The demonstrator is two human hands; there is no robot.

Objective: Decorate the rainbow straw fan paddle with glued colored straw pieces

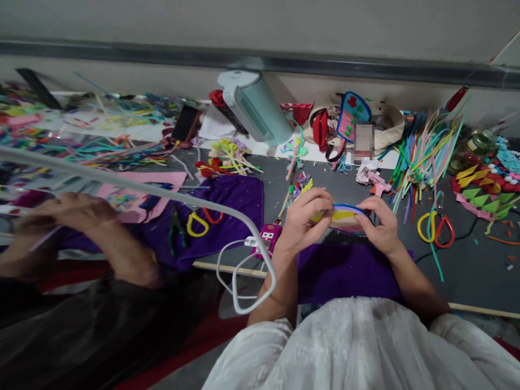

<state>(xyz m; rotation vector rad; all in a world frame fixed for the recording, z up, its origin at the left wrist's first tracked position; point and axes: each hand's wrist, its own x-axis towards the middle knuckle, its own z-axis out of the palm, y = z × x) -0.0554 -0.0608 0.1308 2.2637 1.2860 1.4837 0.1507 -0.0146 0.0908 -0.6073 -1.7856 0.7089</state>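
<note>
Both my hands pinch the ends of a curved craft piece (342,216) with a blue edge and purple and yellow areas. My left hand (307,221) has its thumb and fingers closed on one end. At the other end, my right hand (381,223) grips the rim. The piece is tilted, so much of its face is hidden. Below it lies a purple cloth (345,271). A pink glue gun (379,187) rests just beyond my right hand. Red-and-yellow-handled scissors (444,232) lie farther right.
A co-worker's hands (77,216) are at the left. A white cable (219,208) hangs across the view near a pink power strip (268,238). Behind stand a pale blue pitcher (260,111), a beige bag (388,122), bundled pipe cleaners (422,149) and a glass jar (471,151).
</note>
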